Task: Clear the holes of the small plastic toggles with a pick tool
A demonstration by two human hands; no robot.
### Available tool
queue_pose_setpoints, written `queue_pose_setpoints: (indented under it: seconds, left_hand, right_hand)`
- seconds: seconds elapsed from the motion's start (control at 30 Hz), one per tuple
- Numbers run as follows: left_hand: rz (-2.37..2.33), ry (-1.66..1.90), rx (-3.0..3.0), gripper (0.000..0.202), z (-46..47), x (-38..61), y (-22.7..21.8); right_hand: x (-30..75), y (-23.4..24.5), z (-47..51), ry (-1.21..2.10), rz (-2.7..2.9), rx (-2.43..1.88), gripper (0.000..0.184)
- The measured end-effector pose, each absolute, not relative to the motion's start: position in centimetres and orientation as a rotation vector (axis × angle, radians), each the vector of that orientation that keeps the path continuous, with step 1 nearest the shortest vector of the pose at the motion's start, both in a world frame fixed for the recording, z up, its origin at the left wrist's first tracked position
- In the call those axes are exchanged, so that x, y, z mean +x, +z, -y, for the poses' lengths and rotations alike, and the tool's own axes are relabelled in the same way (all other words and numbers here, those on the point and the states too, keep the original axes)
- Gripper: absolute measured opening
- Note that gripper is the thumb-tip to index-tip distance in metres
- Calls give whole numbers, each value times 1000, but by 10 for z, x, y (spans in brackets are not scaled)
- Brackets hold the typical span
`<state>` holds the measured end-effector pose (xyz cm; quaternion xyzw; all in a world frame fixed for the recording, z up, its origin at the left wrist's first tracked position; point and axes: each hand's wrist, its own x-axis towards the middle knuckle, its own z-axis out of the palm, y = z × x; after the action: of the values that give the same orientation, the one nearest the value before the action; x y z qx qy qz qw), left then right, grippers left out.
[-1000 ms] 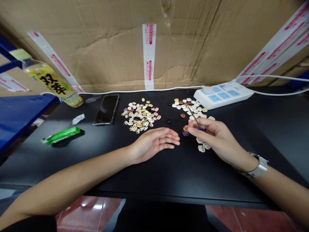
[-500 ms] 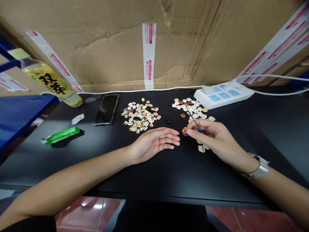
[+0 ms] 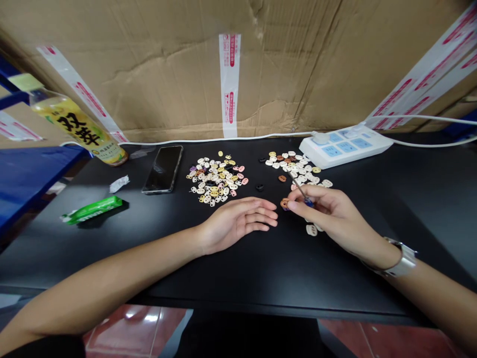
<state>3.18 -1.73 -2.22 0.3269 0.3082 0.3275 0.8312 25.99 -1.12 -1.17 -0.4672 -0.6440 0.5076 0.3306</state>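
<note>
My left hand (image 3: pixel 238 223) rests on the black table, fingers stretched out and holding nothing. Between the thumb and forefinger of my right hand (image 3: pixel 328 211) is a brown oval two-holed piece (image 3: pixel 284 203), with a bit of purple beneath it. The same hand grips a small screwdriver-like tool (image 3: pixel 297 184), its thin metal shaft pointing up and left; a blue part shows at the fingers and the rest is hidden. A few pale two-holed pieces (image 3: pixel 311 229) lie under and beside this hand. A lone black piece (image 3: pixel 260 187) sits between the hands.
A pile of small coloured pieces (image 3: pixel 216 181) lies beyond my left hand, another group (image 3: pixel 298 166) beyond my right. Behind stands a white power strip (image 3: pixel 346 146) with a cable. To the left are a phone (image 3: pixel 163 169), a green wrapper (image 3: pixel 93 210) and a drink bottle (image 3: pixel 78 124).
The brown piece has shifted slightly in my right fingers, with less of the purple showing beneath it. My left hand stays in place.
</note>
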Motion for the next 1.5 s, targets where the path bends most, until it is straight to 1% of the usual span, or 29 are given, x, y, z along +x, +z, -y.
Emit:
queue_pose_setpoints:
  seconds: [0.23,0.4,0.6,0.77,0.87,1.07,1.23,1.4,1.5]
  left_hand:
    - [-663,695,696,23,17,32,-22]
    - [-677,717,727,20,19,34,-20]
    - [-678,711,823,20,23,36,-16]
    - [-693,717,899,11,23,37,-18]
    - [-710,731,900,10,24,38,-18]
    - [-741,797,795,13,24,38,-16]
    - [-725,904,712,12,19,35,-19]
    - [-680,923,724,26,16,32,-22]
    - [-652,952,705,23,14,31,-22]
  right_hand:
    - [259,-10,12,1316,1694,-1225,30]
    - [257,-7,14,1244,1800,-1190,29]
    - [255,-8,19,1279,1901,-1138,26]
    - [253,-10,19,1278,1930,-1132,26]
    - [253,-10,18,1236,1929,-1154,27]
    - [256,-6,18,1225,1830,-1167,27]
    - [261,-6,16,1222,1776,-1159,28]
    - [267,-8,15,1182,1848,-1048,24]
    - [272,-7,17,1110,1904,-997,22]
